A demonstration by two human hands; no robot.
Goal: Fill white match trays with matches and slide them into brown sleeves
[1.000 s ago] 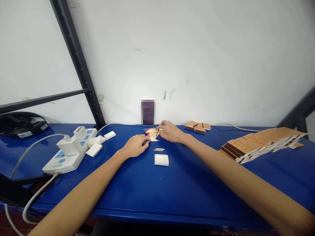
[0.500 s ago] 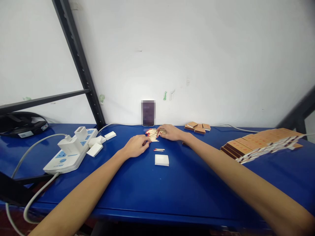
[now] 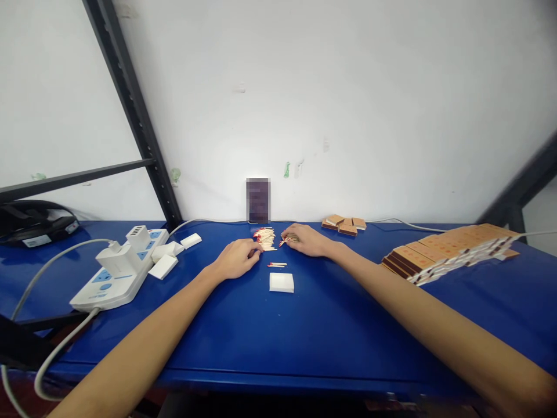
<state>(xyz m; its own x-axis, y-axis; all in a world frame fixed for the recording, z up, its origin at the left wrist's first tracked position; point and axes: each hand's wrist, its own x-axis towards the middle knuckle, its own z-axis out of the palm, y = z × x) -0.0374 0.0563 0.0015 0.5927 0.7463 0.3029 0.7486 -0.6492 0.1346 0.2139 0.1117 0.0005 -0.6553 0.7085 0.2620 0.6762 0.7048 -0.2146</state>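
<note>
A pile of red-tipped matches (image 3: pixel 264 238) lies on the blue table near the wall. Against its near left edge rests my left hand (image 3: pixel 237 258), fingers curled together; whatever is at the fingertips is hidden. Just right of the pile, my right hand (image 3: pixel 304 240) has its fingers closed over a small bunch of matches (image 3: pixel 285 240), with some red tips poking out. Nearer to me lie a few loose matches (image 3: pixel 277 265) side by side. Below them sits a small white box-like piece (image 3: pixel 281 282), flat on the table.
A phone-like device (image 3: pixel 258 200), blurred out, leans on the wall. Several matchboxes (image 3: pixel 347 223) lie at the back, and long stacked rows of them (image 3: pixel 448 249) stand right. At left are white pieces (image 3: pixel 163 267), a power strip (image 3: pixel 117 278) with cables, and a black metal frame (image 3: pixel 130 110).
My right hand has drawn some matches away to the right, opening a gap of blue table beside the pile. My left hand stays by the pile. The view has turned slightly right.
</note>
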